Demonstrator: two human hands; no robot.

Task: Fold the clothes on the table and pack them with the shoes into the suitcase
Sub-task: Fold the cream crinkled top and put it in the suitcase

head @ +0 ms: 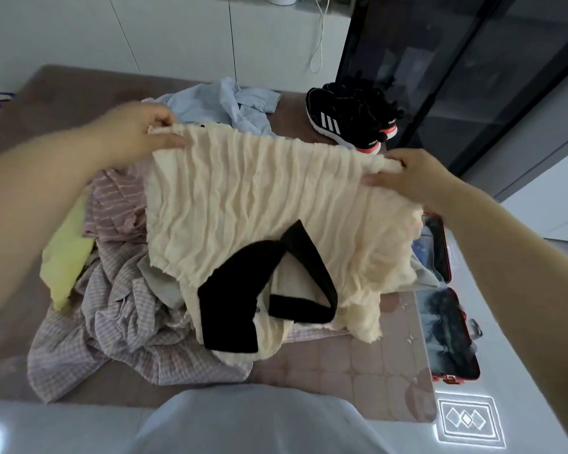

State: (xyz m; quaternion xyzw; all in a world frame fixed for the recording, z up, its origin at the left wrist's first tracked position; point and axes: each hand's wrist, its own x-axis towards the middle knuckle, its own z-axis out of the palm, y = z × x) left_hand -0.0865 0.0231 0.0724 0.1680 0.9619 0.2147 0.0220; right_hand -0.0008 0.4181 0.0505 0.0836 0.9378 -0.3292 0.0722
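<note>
left hand (138, 132), right hand (413, 173) pinch cream top (259, 198) corners, thumbs seemingly in front.

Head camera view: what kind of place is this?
Probably a room at home: white cabinet doors behind, a table heaped with clothes, and an open suitcase beside it.

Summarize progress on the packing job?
Done: nothing visibly folded; suitcase lies open, contents unclear. In hand: left hand and right hand pinch the cream top spread over the pile. Left: fold it, the pile, then pack with the shoes, which sit on the table.
</note>
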